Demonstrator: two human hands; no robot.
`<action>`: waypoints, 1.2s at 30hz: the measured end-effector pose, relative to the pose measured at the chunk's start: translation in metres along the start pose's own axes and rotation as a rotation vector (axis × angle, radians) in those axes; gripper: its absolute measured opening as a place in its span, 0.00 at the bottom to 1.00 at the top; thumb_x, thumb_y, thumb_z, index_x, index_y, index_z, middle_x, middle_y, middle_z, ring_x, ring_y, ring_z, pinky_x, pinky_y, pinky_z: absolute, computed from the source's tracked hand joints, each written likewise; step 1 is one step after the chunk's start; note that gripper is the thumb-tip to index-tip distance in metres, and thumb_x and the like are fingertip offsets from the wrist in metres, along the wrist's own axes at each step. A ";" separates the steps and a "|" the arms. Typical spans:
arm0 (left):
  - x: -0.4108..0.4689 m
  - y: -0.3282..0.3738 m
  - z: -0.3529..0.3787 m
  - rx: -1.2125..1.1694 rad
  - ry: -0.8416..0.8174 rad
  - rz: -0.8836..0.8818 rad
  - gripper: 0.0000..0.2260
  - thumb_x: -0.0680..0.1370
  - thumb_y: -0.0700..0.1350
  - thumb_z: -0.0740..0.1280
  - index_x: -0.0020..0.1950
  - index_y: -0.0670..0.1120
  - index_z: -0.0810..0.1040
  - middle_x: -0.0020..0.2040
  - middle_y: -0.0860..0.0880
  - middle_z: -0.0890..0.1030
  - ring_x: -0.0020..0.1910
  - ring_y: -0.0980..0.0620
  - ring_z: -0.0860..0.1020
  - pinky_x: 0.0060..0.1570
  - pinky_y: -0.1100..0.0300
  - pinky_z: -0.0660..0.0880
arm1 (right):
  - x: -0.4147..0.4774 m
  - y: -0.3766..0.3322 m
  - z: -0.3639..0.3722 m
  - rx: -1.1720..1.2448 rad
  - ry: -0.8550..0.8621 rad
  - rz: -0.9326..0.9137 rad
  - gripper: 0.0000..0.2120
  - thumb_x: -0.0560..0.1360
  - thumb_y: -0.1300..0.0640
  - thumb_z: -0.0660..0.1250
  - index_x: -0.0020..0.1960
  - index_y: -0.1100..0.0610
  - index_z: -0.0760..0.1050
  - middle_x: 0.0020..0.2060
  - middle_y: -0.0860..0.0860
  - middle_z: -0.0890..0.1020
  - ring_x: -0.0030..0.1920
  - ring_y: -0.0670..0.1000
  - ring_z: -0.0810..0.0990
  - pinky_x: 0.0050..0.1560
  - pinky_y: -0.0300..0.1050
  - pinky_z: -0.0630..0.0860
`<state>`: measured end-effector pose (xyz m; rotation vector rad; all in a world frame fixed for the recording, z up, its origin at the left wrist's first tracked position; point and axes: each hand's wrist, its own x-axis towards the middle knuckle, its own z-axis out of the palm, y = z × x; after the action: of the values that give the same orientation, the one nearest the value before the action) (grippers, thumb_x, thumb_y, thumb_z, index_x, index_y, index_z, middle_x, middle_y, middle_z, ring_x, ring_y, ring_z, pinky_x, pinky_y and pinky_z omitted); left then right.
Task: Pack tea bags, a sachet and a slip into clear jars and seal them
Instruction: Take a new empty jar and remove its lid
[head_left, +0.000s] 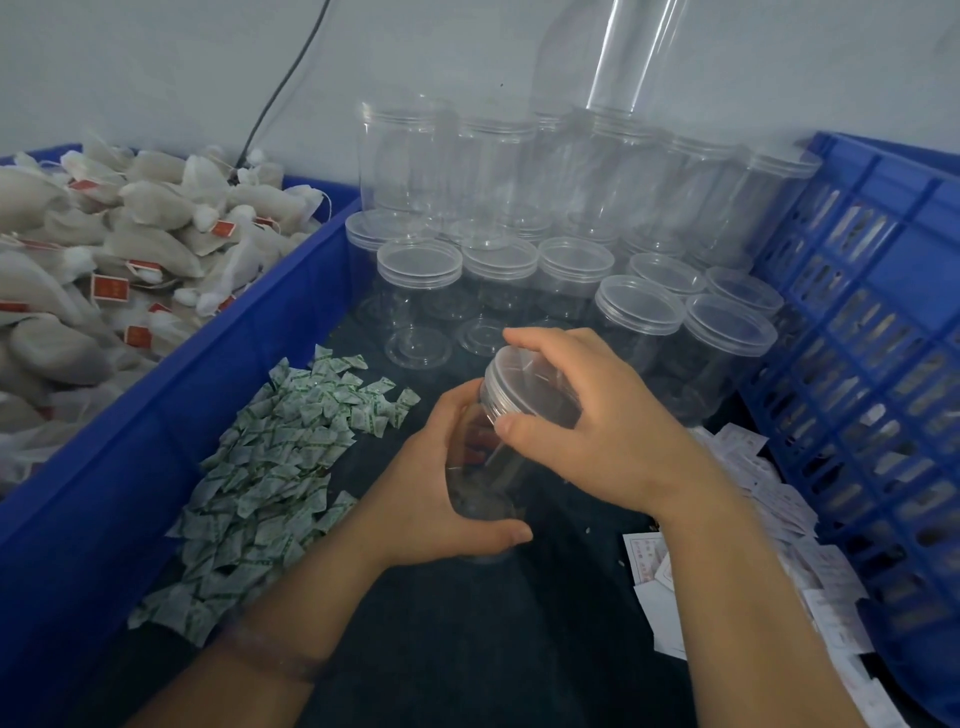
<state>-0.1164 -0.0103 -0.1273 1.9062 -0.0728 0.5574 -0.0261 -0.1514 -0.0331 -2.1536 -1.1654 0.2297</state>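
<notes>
Head view: two hands (441, 488) (602, 431) hold one jar (483, 473) between two crates (156, 415) (857, 364).

Clear jar (482, 470) tilted, lid (527, 382) on top; sachets (275, 467) piled left of jar, slips (779, 512) right, tea bags (104, 260) far left.

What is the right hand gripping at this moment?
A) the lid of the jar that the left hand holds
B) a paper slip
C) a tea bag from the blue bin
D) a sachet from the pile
A: the right hand has its fingers curled round the lid on top of the clear jar, and the left hand grips the jar's body.
</notes>
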 end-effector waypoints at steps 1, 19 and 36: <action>0.000 0.000 -0.001 -0.001 -0.002 0.005 0.42 0.61 0.52 0.79 0.68 0.69 0.61 0.63 0.62 0.74 0.63 0.56 0.75 0.57 0.65 0.74 | 0.000 0.000 0.001 0.017 -0.005 -0.007 0.33 0.64 0.39 0.64 0.69 0.39 0.65 0.60 0.39 0.68 0.64 0.41 0.67 0.62 0.40 0.66; 0.000 0.002 -0.007 0.205 0.017 0.004 0.46 0.59 0.57 0.79 0.70 0.68 0.58 0.64 0.64 0.73 0.64 0.59 0.74 0.59 0.57 0.74 | 0.001 -0.001 0.002 0.010 -0.018 0.065 0.47 0.60 0.22 0.59 0.74 0.39 0.57 0.69 0.39 0.64 0.68 0.40 0.65 0.63 0.42 0.66; -0.001 -0.001 -0.009 -0.064 -0.055 -0.012 0.41 0.61 0.50 0.79 0.70 0.62 0.63 0.63 0.57 0.75 0.63 0.49 0.76 0.58 0.55 0.75 | 0.001 0.001 0.005 0.087 0.061 -0.080 0.34 0.63 0.30 0.58 0.67 0.38 0.67 0.59 0.40 0.72 0.61 0.38 0.69 0.58 0.35 0.67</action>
<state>-0.1203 -0.0023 -0.1263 1.8584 -0.1134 0.4895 -0.0265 -0.1487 -0.0371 -2.0195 -1.1825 0.1744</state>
